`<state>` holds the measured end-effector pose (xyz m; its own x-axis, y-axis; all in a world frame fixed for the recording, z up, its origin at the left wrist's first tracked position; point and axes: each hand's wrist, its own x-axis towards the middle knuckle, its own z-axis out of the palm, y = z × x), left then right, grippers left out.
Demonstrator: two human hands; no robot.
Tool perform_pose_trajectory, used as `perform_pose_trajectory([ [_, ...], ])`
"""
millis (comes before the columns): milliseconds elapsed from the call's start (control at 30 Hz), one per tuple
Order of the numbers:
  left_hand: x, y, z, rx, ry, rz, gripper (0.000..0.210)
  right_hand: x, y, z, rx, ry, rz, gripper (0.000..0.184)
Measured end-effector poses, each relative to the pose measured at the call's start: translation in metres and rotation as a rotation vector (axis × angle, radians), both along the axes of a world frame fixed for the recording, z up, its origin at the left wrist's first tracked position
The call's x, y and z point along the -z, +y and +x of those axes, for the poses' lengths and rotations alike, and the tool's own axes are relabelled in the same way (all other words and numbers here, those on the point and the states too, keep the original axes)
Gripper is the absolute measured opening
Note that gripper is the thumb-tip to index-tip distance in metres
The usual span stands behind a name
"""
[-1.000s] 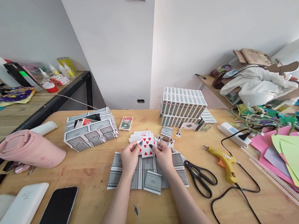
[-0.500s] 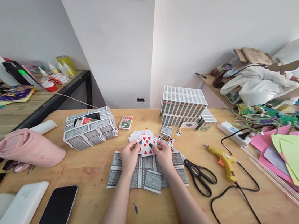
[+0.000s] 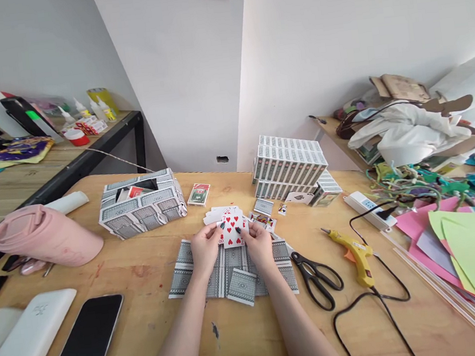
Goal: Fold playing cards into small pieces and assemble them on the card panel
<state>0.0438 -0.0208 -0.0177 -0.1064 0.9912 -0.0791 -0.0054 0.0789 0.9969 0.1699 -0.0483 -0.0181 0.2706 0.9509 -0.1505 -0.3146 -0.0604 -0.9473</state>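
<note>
My left hand [image 3: 207, 250] and my right hand [image 3: 258, 245] pinch playing cards [image 3: 232, 228] between them, faces toward me. A seven of hearts is in front, and part of an eight shows behind it. Beneath my wrists lies a panel of joined grey-backed cards [image 3: 187, 271], partly hidden by the hands. One loose grey-backed card [image 3: 241, 286] rests slantwise on the panel's near edge. Just beyond the held cards are several white-faced cards [image 3: 211, 216]. To their right lie a face card [image 3: 264, 221] and another grey-backed card [image 3: 263, 206].
Black scissors [image 3: 318, 279] and a yellow glue gun [image 3: 353, 253] with its cord lie right. A card-covered box [image 3: 141, 204], a card pack [image 3: 199, 194] and stacked card boxes [image 3: 289, 163] stand behind. A phone [image 3: 83, 353] and pink tumbler [image 3: 48, 236] are left; coloured paper [image 3: 474, 253] lies far right.
Both hands stay in nearly the same place, still holding the cards. The whole view has shifted very slightly; nothing on the table has visibly moved.
</note>
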Motion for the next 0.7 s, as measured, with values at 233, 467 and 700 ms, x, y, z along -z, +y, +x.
perform_pose_trajectory([
  [233,0.0022,0.0008,-0.0008,0.009,0.007,0.018,0.031,0.0003,-0.0001,0.0001,0.007,-0.002,0.009,0.03],
  [467,-0.0023,-0.0003,-0.0001,-0.006,0.033,0.001,0.033,0.0018,0.0008,0.0013,0.002,-0.02,-0.013,0.033],
  [700,-0.002,-0.0003,-0.0004,0.004,0.039,0.004,0.031,0.0035,0.0012,0.0012,0.006,-0.012,-0.008,0.03],
])
